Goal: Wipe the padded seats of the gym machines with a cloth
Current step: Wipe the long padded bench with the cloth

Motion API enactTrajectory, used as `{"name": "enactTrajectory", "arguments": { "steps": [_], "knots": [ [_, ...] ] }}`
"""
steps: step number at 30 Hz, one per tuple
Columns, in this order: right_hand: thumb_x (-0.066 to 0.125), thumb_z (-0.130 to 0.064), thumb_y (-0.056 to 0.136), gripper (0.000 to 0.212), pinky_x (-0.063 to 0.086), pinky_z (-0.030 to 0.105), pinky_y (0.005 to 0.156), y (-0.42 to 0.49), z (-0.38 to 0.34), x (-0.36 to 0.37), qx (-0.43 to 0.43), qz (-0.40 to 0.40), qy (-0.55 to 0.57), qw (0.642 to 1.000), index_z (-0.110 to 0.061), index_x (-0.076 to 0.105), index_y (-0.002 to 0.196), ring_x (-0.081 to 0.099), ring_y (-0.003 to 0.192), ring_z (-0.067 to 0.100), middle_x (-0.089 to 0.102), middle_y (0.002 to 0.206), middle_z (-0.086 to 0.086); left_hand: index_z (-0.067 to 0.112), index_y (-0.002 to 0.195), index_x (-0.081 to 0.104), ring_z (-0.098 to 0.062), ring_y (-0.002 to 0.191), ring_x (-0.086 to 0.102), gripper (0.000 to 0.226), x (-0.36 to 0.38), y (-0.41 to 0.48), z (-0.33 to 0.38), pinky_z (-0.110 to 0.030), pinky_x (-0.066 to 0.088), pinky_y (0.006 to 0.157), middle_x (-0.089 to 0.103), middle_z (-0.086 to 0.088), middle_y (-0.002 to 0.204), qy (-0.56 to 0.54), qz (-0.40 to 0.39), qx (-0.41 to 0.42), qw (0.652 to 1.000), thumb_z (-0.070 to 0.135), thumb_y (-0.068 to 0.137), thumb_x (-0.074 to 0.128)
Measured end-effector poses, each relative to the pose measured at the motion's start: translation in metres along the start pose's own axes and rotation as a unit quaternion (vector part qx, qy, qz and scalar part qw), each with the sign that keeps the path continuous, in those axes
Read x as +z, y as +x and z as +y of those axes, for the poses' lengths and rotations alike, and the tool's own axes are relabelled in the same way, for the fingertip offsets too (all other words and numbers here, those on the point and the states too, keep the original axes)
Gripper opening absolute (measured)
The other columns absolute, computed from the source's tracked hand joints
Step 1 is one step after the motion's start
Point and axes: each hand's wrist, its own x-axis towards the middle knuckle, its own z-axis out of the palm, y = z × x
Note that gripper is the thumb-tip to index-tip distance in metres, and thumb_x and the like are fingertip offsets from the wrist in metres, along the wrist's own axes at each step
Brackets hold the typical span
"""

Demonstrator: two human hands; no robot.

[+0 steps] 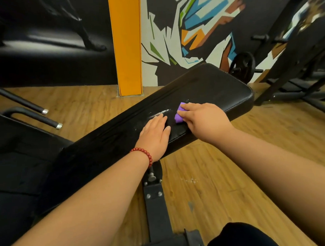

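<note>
A long black padded bench pad runs diagonally from lower left to upper right. A whitish smear marks its surface near the middle. My right hand presses a folded purple cloth onto the pad, fingers curled over it so only its left end shows. My left hand lies flat on the pad just left of the cloth, fingers straight, with a red bead bracelet on the wrist.
The bench's black steel frame stands on the wooden floor below my arms. Another black padded seat and two chrome-tipped bars are at left. An orange padded pillar, a weight plate and a rack stand behind.
</note>
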Motion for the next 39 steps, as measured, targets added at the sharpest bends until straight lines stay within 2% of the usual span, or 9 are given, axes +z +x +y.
{"name": "enactTrajectory", "arguments": {
  "steps": [4, 9, 15, 22, 24, 28, 32, 34, 39],
  "knots": [
    [0.047, -0.014, 0.100, 0.045, 0.038, 0.041, 0.110, 0.004, 0.022, -0.008, 0.089, -0.017, 0.035, 0.995, -0.032, 0.047, 0.141, 0.039, 0.137, 0.024, 0.033, 0.155, -0.003, 0.022, 0.153, 0.022, -0.010, 0.147, 0.012, 0.049, 0.000, 0.010, 0.024, -0.030, 0.012, 0.117, 0.019, 0.006, 0.160, -0.020, 0.006, 0.024, 1.000, 0.033, 0.105, 0.028],
    [0.047, -0.013, 0.100, 0.047, 0.032, 0.037, 0.114, -0.006, 0.032, -0.006, 0.034, -0.014, 0.048, 0.998, -0.032, 0.045, 0.143, 0.036, 0.139, 0.018, 0.038, 0.153, -0.006, 0.020, 0.152, 0.023, -0.010, 0.147, 0.013, 0.047, 0.001, 0.032, 0.047, -0.028, 0.012, 0.117, 0.020, 0.005, 0.160, -0.074, 0.028, 0.012, 0.997, 0.029, 0.106, 0.026],
    [0.042, -0.015, 0.103, 0.049, 0.028, 0.036, 0.116, 0.032, 0.065, -0.024, 0.069, -0.104, 0.067, 0.990, -0.028, 0.035, 0.149, 0.033, 0.141, 0.024, 0.033, 0.156, -0.003, 0.022, 0.153, 0.021, -0.011, 0.147, 0.013, 0.049, 0.009, 0.046, 0.045, -0.033, 0.015, 0.119, 0.019, 0.005, 0.160, -0.073, 0.008, -0.004, 0.997, 0.032, 0.106, 0.027],
    [0.043, -0.012, 0.102, 0.047, 0.026, 0.026, 0.111, 0.003, 0.060, -0.016, -0.016, -0.029, 0.086, 0.996, -0.034, 0.043, 0.144, 0.034, 0.140, 0.012, 0.038, 0.152, -0.012, 0.024, 0.153, 0.020, -0.010, 0.147, 0.010, 0.049, 0.010, 0.045, 0.045, -0.032, 0.013, 0.118, 0.017, 0.008, 0.160, -0.032, -0.016, 0.024, 0.999, 0.034, 0.105, 0.026],
    [0.045, -0.012, 0.101, 0.044, 0.027, 0.027, 0.112, 0.007, 0.065, -0.021, -0.005, -0.014, 0.118, 0.993, -0.031, 0.048, 0.140, 0.038, 0.137, 0.013, 0.044, 0.148, -0.010, 0.024, 0.153, 0.021, -0.011, 0.147, 0.012, 0.049, 0.008, 0.048, 0.046, -0.032, 0.014, 0.118, 0.020, 0.007, 0.160, -0.029, -0.023, 0.022, 0.999, 0.035, 0.105, 0.027],
    [0.052, -0.009, 0.097, 0.040, 0.024, 0.021, 0.108, 0.008, 0.099, -0.048, 0.035, 0.104, 0.199, 0.974, -0.028, 0.059, 0.131, 0.045, 0.131, 0.013, 0.056, 0.137, -0.008, 0.022, 0.151, 0.027, -0.011, 0.144, 0.019, 0.047, -0.001, 0.062, 0.068, -0.031, 0.017, 0.116, 0.028, 0.005, 0.156, -0.077, 0.001, 0.025, 0.997, 0.033, 0.106, 0.027],
    [0.055, -0.017, 0.097, 0.042, 0.026, 0.019, 0.102, 0.000, 0.131, -0.052, 0.010, 0.008, 0.197, 0.980, -0.032, 0.053, 0.135, 0.045, 0.130, 0.010, 0.054, 0.138, -0.010, 0.022, 0.151, 0.028, -0.012, 0.145, 0.018, 0.046, 0.004, 0.086, 0.102, -0.030, 0.015, 0.116, 0.026, 0.004, 0.157, -0.141, 0.018, 0.014, 0.990, 0.031, 0.106, 0.022],
    [0.057, -0.026, 0.096, 0.039, 0.026, 0.018, 0.104, -0.005, 0.135, -0.041, -0.014, -0.033, 0.192, 0.981, -0.034, 0.054, 0.134, 0.042, 0.132, 0.005, 0.051, 0.140, -0.014, 0.021, 0.152, 0.026, -0.013, 0.146, 0.016, 0.047, 0.015, 0.093, 0.106, -0.031, 0.013, 0.117, 0.022, 0.004, 0.159, -0.108, 0.005, 0.007, 0.994, 0.030, 0.106, 0.020],
    [0.056, -0.025, 0.096, 0.035, 0.026, 0.019, 0.106, 0.007, 0.141, -0.037, -0.029, -0.034, 0.187, 0.981, -0.032, 0.058, 0.130, 0.041, 0.132, 0.003, 0.051, 0.140, -0.016, 0.019, 0.152, 0.024, -0.012, 0.148, 0.010, 0.048, 0.027, 0.101, 0.101, -0.033, 0.009, 0.120, 0.017, 0.004, 0.161, -0.037, -0.022, 0.017, 0.999, 0.031, 0.106, 0.018]
  ]
}}
